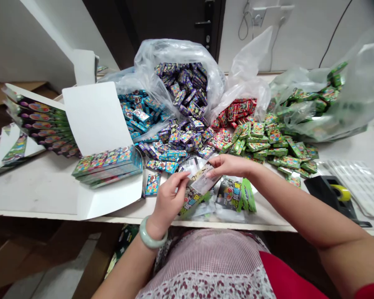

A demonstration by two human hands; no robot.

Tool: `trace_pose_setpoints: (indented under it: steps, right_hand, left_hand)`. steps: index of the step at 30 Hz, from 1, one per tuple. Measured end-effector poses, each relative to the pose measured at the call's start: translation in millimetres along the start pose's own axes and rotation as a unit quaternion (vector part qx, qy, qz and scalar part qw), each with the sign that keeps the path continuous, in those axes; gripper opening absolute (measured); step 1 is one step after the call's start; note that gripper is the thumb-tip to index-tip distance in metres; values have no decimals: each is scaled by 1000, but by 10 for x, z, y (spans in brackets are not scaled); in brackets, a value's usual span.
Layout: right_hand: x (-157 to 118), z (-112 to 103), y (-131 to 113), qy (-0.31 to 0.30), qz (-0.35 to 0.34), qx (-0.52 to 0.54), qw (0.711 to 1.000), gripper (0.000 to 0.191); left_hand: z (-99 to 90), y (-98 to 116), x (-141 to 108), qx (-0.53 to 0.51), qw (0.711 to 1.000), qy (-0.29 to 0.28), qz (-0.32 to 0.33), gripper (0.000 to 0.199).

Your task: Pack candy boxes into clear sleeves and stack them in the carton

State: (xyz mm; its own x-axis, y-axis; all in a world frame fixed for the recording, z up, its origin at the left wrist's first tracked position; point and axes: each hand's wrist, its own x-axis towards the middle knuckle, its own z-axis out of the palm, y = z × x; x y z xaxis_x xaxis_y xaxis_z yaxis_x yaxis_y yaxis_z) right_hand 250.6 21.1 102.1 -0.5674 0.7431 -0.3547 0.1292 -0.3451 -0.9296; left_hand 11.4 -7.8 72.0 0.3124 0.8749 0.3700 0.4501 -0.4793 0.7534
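A small printed card (203, 181), pale with a yellowish strip, is pinched between both hands above the table's front edge. My left hand (170, 197) is closed on its left side, with a green jade-like bangle on the wrist. From the right, my right hand (232, 166) grips the upper corner between thumb and fingers. Below the card is a green and black printed packet (190, 200); whether my left hand also holds it, I cannot tell. Another such packet (232, 194) lies just right of it. Loose clear wrappers (202, 209) lie beneath.
Clear bags spill small purple boxes (190, 89), blue boxes (140, 114), red boxes (239, 110) and green boxes (262, 139) across the table. An open white carton (93, 116) with stacked printed packs (109, 166) stands left. A black tape dispenser (326, 193) sits right, beside label sheets (358, 182).
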Motion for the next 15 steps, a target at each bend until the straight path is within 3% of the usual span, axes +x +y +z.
trace_pose_setpoints:
  steps: [3, 6, 10, 12, 15]
  right_hand:
    - [-40, -7, 38, 43, -19, 22, 999, 35]
    - [-30, 3, 77, 17, -72, 53, 996, 35]
    - [-42, 51, 16, 11, -122, -9, 992, 26]
    - [-94, 100, -38, 95, -173, -117, 973, 21]
    - [-192, 208, -15, 314, -273, -235, 878, 36]
  left_hand:
    - [-32, 137, 89, 97, 991, -62, 60, 36]
    - [9, 192, 121, 179, 974, -82, 112, 38]
    - [51, 121, 155, 168, 979, -71, 92, 31]
    - [41, 56, 170, 113, 991, -58, 34, 28]
    - [28, -17, 173, -9, 996, 7, -92, 27]
